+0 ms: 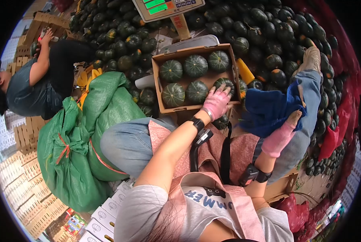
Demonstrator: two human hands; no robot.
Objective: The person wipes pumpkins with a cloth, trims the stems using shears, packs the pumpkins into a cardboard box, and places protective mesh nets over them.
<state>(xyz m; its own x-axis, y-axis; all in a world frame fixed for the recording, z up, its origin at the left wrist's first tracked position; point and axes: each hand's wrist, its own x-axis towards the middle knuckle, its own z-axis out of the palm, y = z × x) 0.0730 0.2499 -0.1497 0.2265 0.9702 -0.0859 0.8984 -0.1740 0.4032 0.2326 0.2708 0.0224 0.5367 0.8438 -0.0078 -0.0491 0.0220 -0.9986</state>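
My left hand [217, 101], in a pink glove, rests over a dark green pumpkin [224, 83] at the near right corner of an open cardboard box [161, 93]. Its fingers curl over the pumpkin's top. Several more pumpkins [196, 64] sit in two rows inside the box. The box stands on a weighing scale [206, 40], whose display [155, 5] glows green at the top. To the right, my right hand [282, 137], also gloved in pink, grips a blue cloth [269, 108] above my right leg; the cloth partly hides its fingers.
A large heap of pumpkins [269, 44] surrounds the scale. Full green sacks [67, 157] stand at my left. Beyond them another person [35, 80] sits by stacked cartons [23, 177]. White printed boxes [103, 213] are beside me, and red netting [338, 137] lies at right.
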